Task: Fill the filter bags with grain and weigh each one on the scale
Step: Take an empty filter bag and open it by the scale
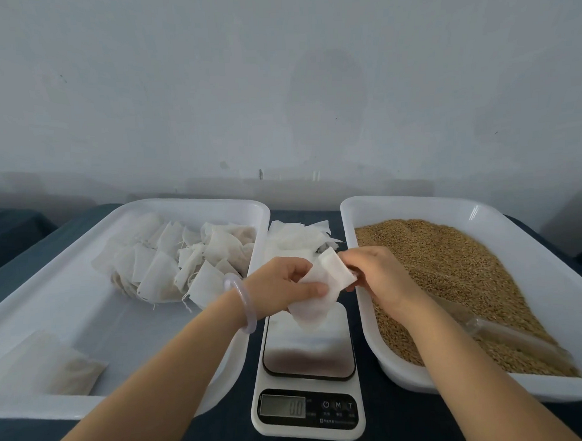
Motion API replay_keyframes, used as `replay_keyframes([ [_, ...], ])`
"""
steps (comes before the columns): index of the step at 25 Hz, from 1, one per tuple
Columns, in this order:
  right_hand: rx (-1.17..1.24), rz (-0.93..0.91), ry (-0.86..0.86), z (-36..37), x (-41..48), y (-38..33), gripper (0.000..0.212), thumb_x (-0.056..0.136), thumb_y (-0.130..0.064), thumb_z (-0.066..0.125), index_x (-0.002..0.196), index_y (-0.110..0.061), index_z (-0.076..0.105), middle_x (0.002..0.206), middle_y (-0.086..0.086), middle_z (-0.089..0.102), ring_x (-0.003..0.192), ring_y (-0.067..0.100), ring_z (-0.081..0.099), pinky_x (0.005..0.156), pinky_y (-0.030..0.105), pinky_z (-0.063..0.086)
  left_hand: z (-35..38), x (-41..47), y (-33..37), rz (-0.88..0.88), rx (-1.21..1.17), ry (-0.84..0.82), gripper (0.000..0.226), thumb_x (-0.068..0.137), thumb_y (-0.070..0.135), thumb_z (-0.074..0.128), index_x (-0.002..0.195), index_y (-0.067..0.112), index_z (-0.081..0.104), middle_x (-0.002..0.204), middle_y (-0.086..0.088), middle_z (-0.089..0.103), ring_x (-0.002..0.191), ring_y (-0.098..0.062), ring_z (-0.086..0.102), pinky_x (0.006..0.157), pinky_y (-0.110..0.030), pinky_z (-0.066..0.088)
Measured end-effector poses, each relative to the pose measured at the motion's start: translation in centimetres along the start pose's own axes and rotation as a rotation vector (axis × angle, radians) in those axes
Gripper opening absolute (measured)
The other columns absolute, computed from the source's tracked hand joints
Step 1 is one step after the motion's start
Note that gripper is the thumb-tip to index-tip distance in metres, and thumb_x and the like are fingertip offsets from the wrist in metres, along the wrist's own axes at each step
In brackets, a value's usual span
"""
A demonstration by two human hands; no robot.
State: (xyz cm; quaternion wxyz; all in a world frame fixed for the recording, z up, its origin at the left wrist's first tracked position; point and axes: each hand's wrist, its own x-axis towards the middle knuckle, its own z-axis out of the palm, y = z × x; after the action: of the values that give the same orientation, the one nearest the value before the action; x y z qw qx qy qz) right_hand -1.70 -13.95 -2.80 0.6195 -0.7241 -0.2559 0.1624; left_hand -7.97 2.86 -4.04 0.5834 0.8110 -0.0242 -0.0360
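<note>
Grain (449, 267) lay heaped in the white tray (414, 203) at the right side of the counter (405, 427). The empty filter bag (318, 295) hung just left of it, held in the air over the far end of the scale (307, 361). Both hands were on the bag. The left hand (285, 280) gripped its lower part, thumb laid across the front and fingers curled behind, while the right hand (377, 276) pinched its upper right edge, apparently working at the mouth. The bag's long axis ran on a slant, from low by the left hand up toward the right hand and the grain. The right hand was plainly the nearer to the grain, its wrist over the tray's rim. A clear scoop (504, 335) lay in the grain, closer to the counter's front edge than that hand, so scooping would likely fall to the right hand. The scale sat between the two trays at the front edge, its display (283, 407) reading zero, with a loose stack of empty bags (293, 240) beyond it. The left tray (70, 261) held filled bags (185, 267) toward its far end. A dark blue cloth (27, 259) covered the counter, and a plain pale wall (278, 88) stood behind.
</note>
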Motion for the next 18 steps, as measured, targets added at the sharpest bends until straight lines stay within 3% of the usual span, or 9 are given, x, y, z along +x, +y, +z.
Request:
replay_keyframes([
  [1,0.003,0.0,-0.019,-0.3,-0.1,0.1,0.03,0.072,-0.024,0.057,0.049,-0.005,0.052,0.054,0.01,0.044,0.057,0.021,0.04,0.056,0.031,0.033,-0.1,-0.1,0.2,-0.006,-0.068,0.01,0.018,0.081,0.013,0.072,0.071,0.02,0.06,0.063,0.012,0.06,0.057,-0.006,0.056,0.055,-0.021,0.047],
  [3,0.083,0.024,-0.099,-0.8,-0.2,0.1,0.02,0.068,-0.017,0.058,0.054,-0.002,0.059,0.055,0.011,0.044,0.055,0.022,0.039,0.055,0.031,0.033,-0.4,-0.3,0.5,-0.032,-0.231,0.029,0.018,0.072,0.015,0.076,0.083,0.015,0.062,0.076,-0.003,0.065,0.066,-0.018,0.061,0.063,-0.03,0.051],
  [6,0.096,0.004,-0.196,-1.0,-0.5,0.0,0.023,0.069,-0.01,0.053,0.072,-0.013,0.076,0.06,0.005,0.058,0.056,0.016,0.048,0.055,0.024,0.042,-0.5,-0.4,0.9,-0.085,-0.386,0.003,0.034,0.063,0.024,0.072,0.092,0.012,0.062,0.069,-0.001,0.065,0.053,-0.012,0.059,0.046,-0.023,0.049],
  [8,0.068,-0.059,-0.21,-1.1,-0.7,0.0,0.036,0.066,-0.009,0.045,0.081,-0.017,0.077,0.076,0.005,0.066,0.071,0.02,0.057,0.066,0.028,0.047,-0.6,-0.6,1.1,-0.103,-0.489,-0.033,0.032,0.067,0.027,0.066,0.094,0.01,0.061,0.058,0.002,0.059,0.04,-0.007,0.049,0.036,-0.016,0.04],
  [10,-0.025,-0.199,-0.211,-1.0,-0.9,-0.2,0.038,0.07,-0.007,0.052,0.091,-0.03,0.076,0.104,-0.005,0.067,0.097,0.012,0.061,0.081,0.024,0.049,-0.8,-0.7,1.2,-0.14,-0.576,-0.051,0.031,0.072,0.03,0.061,0.093,0.008,0.059,0.055,0.0,0.057,0.036,-0.006,0.047,0.035,-0.015,0.04],
  [12,-0.097,-0.294,-0.158,-0.9,-1.1,-0.1,0.034,0.077,-0.01,0.07,0.091,-0.041,0.074,0.126,-0.01,0.058,0.113,0.005,0.056,0.095,0.031,0.048,-0.8,-0.5,1.1,-0.179,-0.557,-0.029,0.035,0.075,0.034,0.06,0.097,0.007,0.059,0.067,-0.006,0.064,0.048,-0.011,0.058,0.044,-0.019,0.048],
  [15,-0.231,-0.294,-0.031,-0.9,-1.0,0.1,0.024,0.081,-0.017,0.072,0.083,-0.041,0.074,0.136,-0.015,0.048,0.13,0.005,0.04,0.11,0.046,0.031,-0.4,-0.2,0.9,-0.177,-0.354,0.043,0.056,0.078,0.055,0.056,0.112,0.01,0.06,0.106,-0.008,0.069,0.095,-0.017,0.066,0.081,-0.029,0.054],
  [17,-0.321,-0.274,-0.048,-0.8,-1.0,0.3,0.009,0.079,-0.021,0.074,0.082,-0.029,0.075,0.14,-0.019,0.043,0.135,0.004,0.031,0.112,0.04,0.024,0.0,-0.5,1.3,-0.16,-0.235,-0.096,0.072,0.074,0.073,0.052,0.117,0.015,0.06,0.113,-0.002,0.067,0.107,-0.015,0.063,0.091,-0.028,0.047],
  [18,-0.346,-0.264,-0.071,-0.7,-1.0,0.3,0.004,0.077,-0.024,0.075,0.081,-0.024,0.075,0.141,-0.019,0.041,0.135,0.003,0.029,0.11,0.031,0.025,0.2,-0.7,1.5,-0.15,-0.187,-0.173,0.074,0.069,0.07,0.053,0.118,0.014,0.06,0.111,-0.002,0.067,0.107,-0.017,0.063,0.091,-0.028,0.046],
])
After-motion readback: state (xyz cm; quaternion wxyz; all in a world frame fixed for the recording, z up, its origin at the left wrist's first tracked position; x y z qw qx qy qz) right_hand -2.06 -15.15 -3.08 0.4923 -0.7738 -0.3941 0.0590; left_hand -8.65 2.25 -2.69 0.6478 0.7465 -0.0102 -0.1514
